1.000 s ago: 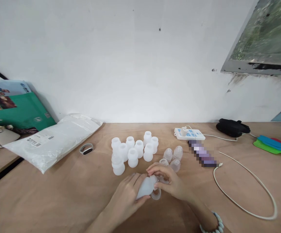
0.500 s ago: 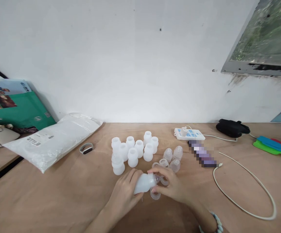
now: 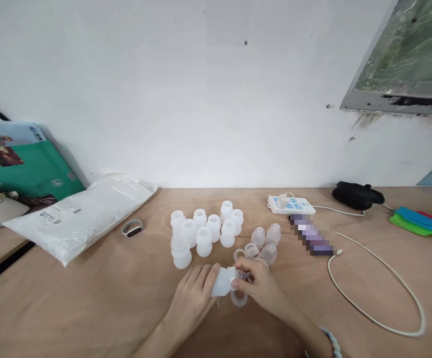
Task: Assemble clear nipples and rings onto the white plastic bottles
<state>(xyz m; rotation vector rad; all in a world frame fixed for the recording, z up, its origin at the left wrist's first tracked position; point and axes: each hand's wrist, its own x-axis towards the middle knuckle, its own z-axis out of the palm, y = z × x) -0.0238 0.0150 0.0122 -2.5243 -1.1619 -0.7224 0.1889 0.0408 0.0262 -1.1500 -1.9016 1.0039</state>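
A soft white baby bottle (image 3: pixel 221 283) lies on its side above the table, its neck pointing right. Wrapped round its body is my left hand (image 3: pixel 195 293), closed on it; the body looks pressed in. At the mouth of the bottle my right hand (image 3: pixel 257 281) pinches a clear bottle top (image 3: pixel 243 274), partly covered by the fingers. Ridges show on the neck between the hands. Just below my right fingers lies a clear ring (image 3: pixel 239 298). Another clear ring (image 3: pixel 239 255) and several clear caps (image 3: pixel 269 254) are beyond that hand.
Several white bottles (image 3: pixel 204 242) stand in a group beyond my hands. A wristband (image 3: pixel 132 228) and a white plastic parcel (image 3: pixel 85 214) lie left. To the right are a power strip (image 3: pixel 294 205), a blurred phone (image 3: pixel 310 236), a looped cable (image 3: pixel 380 266) and coloured spatulas (image 3: pixel 421 222).
My right fingers have shifted slightly at the bottle's mouth, and more of the ridged neck shows. The bottle body now looks more squeezed in my left hand.
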